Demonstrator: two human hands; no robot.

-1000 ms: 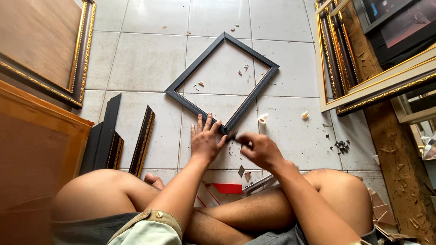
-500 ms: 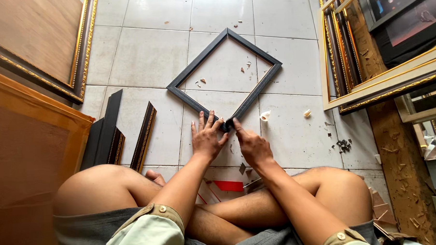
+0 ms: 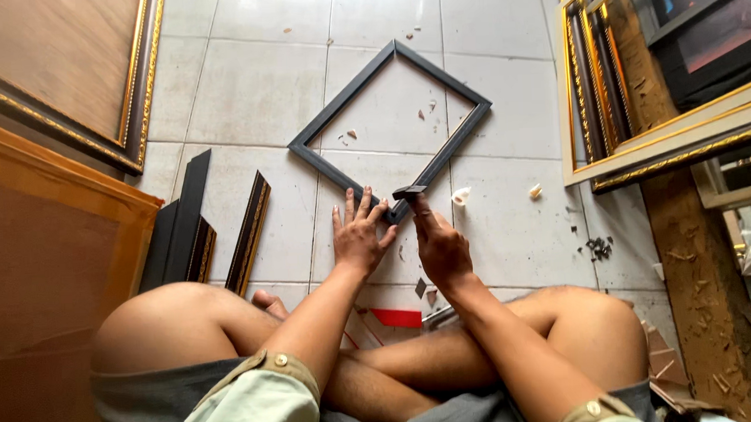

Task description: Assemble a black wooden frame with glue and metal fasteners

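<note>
Hands at the near corner of a dark square wooden picture frame point(image 3: 391, 123), which is lying flat on the pale tiled floor point(image 3: 246, 91) with one corner turned toward the seated person. The left hand point(image 3: 360, 233) is resting open, fingers spread, palm down on the tiles with its fingertips touching the frame's near-left rail just beside that corner; the placement is judged to be pinning the frame so it cannot slide. The right hand point(image 3: 440, 244) is closing around a small dark tool point(image 3: 409, 191), apparently a hammer head or block, and is holding it directly on the corner joint, just ahead of the left fingertips; its exact kind cannot be told. Crossed bare legs are lying beneath both forearms. To the left of the left hand, short dark moulding offcuts with gilt edges point(image 3: 218, 229) are leaning together on the floor, and beyond them a large gilt-edged framed panel point(image 3: 63, 72) is standing. To the right of the right hand, small pale scraps point(image 3: 461, 196) and a scatter of dark nails or chips point(image 3: 597, 247) are lying near; further right, stacked gilt frames point(image 3: 629, 86) are leaning against a wooden post.
</note>
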